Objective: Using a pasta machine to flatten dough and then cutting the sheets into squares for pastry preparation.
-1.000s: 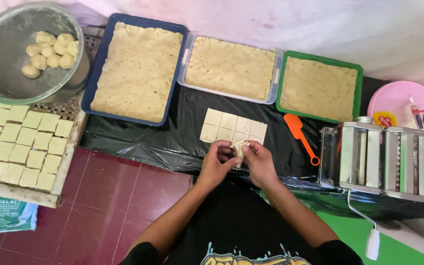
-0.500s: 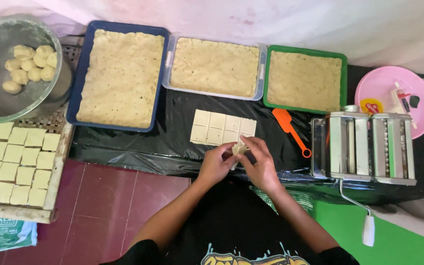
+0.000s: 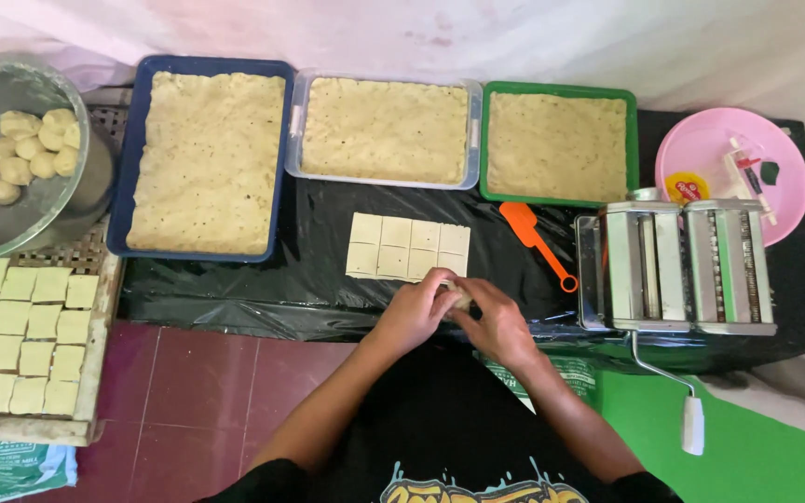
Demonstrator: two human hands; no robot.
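Just below the middle of the frame, the left hand [image 3: 414, 312] and the right hand [image 3: 494, 321] meet over the front edge of the black plastic-covered desk [image 3: 235, 279], both clenched around one small pale piece of folded dough [image 3: 459, 298] pinched between their fingertips. Touching the hands from above lies a pale sheet of dough cut into squares [image 3: 407, 247]. To its right rests an orange plastic scoop [image 3: 535, 240], and beyond that stands a silver metal pasta roller with a white-handled crank [image 3: 677, 265]. Along the top sit three trays of crumbly beige filling: a blue rectangular tray [image 3: 277, 149], a clear plastic tray [image 3: 295, 126], and a green tray [image 3: 633, 140]. At upper right is a pink round plate [image 3: 701, 154]. At upper left a grey metal bowl [image 3: 2, 224] holds filled dumplings [image 3: 30, 149], and below it a woven tray [image 3: 95, 354] carries rows of cut dough squares [image 3: 20, 340].
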